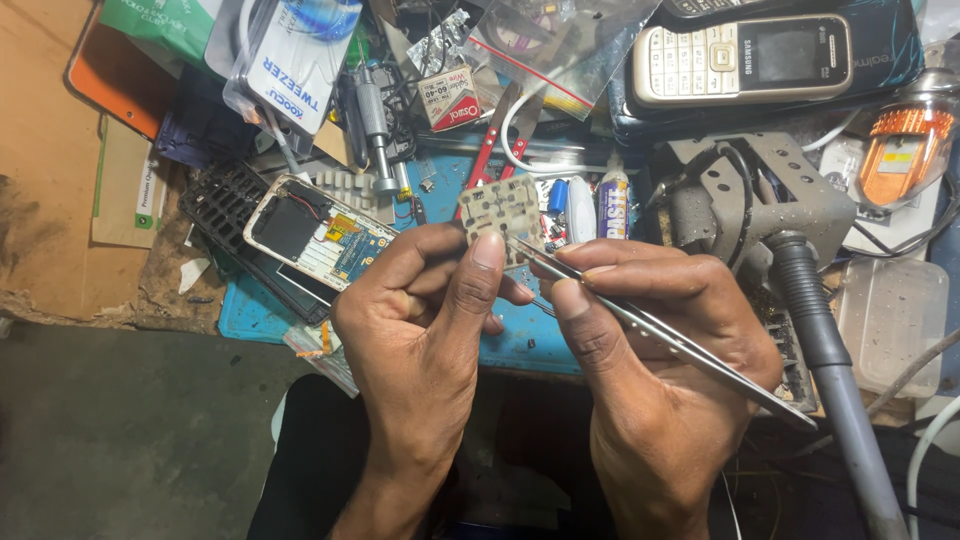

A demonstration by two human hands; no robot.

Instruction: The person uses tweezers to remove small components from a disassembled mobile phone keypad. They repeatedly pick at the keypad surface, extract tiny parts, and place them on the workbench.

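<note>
My left hand pinches a small beige keypad membrane between thumb and fingers and holds it upright above the blue work mat. My right hand grips metal tweezers. Their tips touch the lower right part of the membrane, beside my left thumb. The tweezers' rear end sticks out to the lower right, past my wrist.
An opened phone with bare circuit board lies left on the mat. A cream keypad phone rests on a dark case at top right. A soldering iron in its metal stand, red-handled cutters, a paste tube and a clear plastic box crowd the bench.
</note>
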